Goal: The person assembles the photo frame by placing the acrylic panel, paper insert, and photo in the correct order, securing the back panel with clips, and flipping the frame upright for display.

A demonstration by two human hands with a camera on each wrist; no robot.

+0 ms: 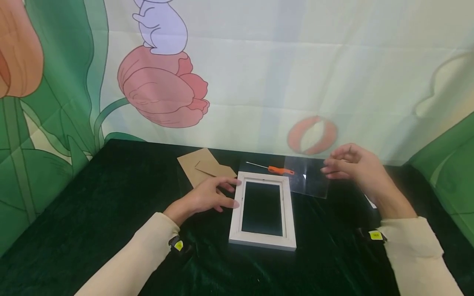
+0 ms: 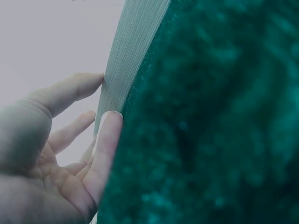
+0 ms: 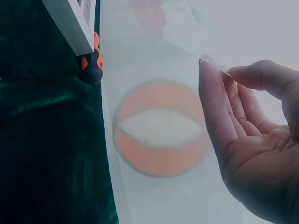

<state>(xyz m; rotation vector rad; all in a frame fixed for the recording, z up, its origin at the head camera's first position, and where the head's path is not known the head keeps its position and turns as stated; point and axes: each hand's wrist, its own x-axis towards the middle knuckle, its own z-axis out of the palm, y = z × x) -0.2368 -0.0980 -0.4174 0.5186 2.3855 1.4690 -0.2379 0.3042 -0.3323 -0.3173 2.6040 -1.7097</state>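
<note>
A white picture frame [image 1: 262, 240] lies flat on the dark green cloth, the cloth showing through its opening. My left hand [image 1: 207, 195] touches the frame's left side with thumb and fingertips. In the left wrist view, these fingertips rest against the frame's grooved outer edge [image 2: 124, 60]. To the right, my right hand [image 1: 357, 164] pinches the edge of a clear sheet [image 1: 309, 181], which is tilted beside the frame's upper right corner. The right wrist view shows the sheet's thin edge [image 3: 217, 65] between thumb and forefinger; the rest of it is hard to make out there.
A screwdriver [image 1: 275, 169] with an orange handle lies behind the frame. At the left back is a brown backing board [image 1: 189, 162] with a stand leg [image 1: 218, 172]. Part of a white piece [image 1: 370, 201] shows by the right wrist. A printed curtain [image 1: 240, 90] hangs behind.
</note>
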